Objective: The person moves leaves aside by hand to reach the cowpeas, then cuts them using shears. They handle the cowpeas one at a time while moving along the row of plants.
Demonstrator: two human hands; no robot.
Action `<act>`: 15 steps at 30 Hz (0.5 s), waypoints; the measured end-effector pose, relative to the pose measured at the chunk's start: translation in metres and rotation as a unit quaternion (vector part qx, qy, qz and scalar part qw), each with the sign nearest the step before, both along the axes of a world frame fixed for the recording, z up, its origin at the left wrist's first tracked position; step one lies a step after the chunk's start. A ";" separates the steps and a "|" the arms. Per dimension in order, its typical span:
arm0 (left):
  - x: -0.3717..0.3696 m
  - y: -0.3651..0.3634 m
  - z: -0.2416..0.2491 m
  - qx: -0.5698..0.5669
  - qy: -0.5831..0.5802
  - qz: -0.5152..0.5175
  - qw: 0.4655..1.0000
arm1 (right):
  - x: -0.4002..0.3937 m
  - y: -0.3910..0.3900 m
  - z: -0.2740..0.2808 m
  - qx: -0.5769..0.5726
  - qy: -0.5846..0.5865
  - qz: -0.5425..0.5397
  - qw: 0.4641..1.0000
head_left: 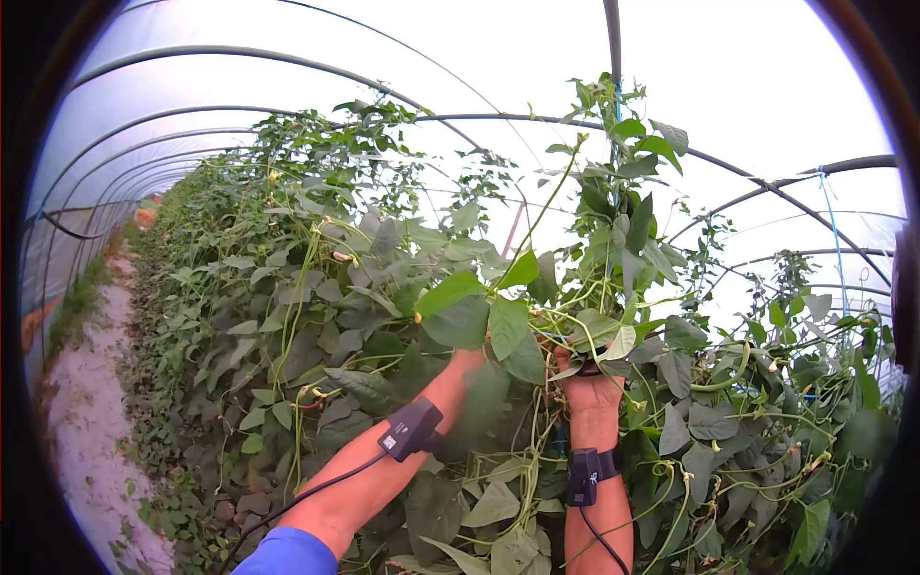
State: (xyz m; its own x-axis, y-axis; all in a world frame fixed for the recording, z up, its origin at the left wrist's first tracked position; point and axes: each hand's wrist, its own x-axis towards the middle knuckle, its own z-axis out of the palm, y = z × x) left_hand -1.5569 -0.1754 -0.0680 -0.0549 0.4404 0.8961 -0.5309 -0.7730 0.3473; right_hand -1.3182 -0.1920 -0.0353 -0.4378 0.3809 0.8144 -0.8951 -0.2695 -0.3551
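My left hand (pixel 467 361) reaches into the climbing bean vines, and broad green leaves (pixel 470 321) cover its fingers. Close by on the right, my right hand (pixel 592 386) is raised among stems and leaves at the foot of a tall leafy column (pixel 623 220). Its fingers look curled in, partly behind foliage, and a small dark thing shows at the palm that I cannot make out. Thin stems (pixel 551 335) cross between the two hands. Long slender bean pods (pixel 305 297) hang left of my left arm.
A dense row of vines (pixel 220 259) runs away to the left, beside a pale dirt path (pixel 96 393). Curved tunnel hoops (pixel 259 56) arch overhead under plastic sheeting. A blue string (pixel 834 240) hangs at right. Cabled black devices (pixel 410 428) are strapped on both forearms.
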 end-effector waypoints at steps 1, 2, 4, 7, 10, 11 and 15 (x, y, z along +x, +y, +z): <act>0.019 -0.035 0.000 0.034 0.023 -0.127 0.991 | 0.000 0.001 0.001 0.003 -0.002 -0.007 1.000; 0.029 -0.053 0.001 0.068 0.046 -0.252 0.964 | -0.001 -0.002 0.002 0.007 -0.003 -0.014 1.000; 0.032 -0.058 -0.001 0.053 0.039 -0.181 0.981 | 0.000 -0.007 0.003 0.004 -0.002 -0.012 1.000; 0.034 -0.061 -0.004 0.014 0.035 -0.031 0.999 | -0.001 -0.014 0.005 -0.010 -0.002 0.003 1.000; 0.039 -0.070 -0.009 0.005 0.063 0.003 0.998 | -0.002 -0.012 0.005 0.001 -0.002 0.020 1.000; 0.041 -0.072 -0.010 0.005 0.071 0.011 0.997 | -0.002 -0.010 0.006 0.021 -0.001 0.023 1.000; 0.047 -0.080 -0.014 -0.006 0.105 0.067 0.992 | -0.001 -0.008 0.004 0.038 0.001 -0.009 0.999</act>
